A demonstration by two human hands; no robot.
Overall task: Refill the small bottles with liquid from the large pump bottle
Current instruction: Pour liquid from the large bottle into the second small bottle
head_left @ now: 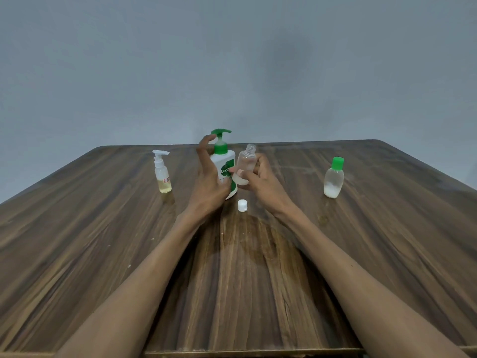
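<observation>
Here the right hand (258, 177) has its grip closed round the uncapped small bottle (245, 164), neck up and leaning slightly right. The pump bottle (224, 166) stands upright just left of it, spout above, beside the left hand's (209, 177) wide, empty grip.
</observation>
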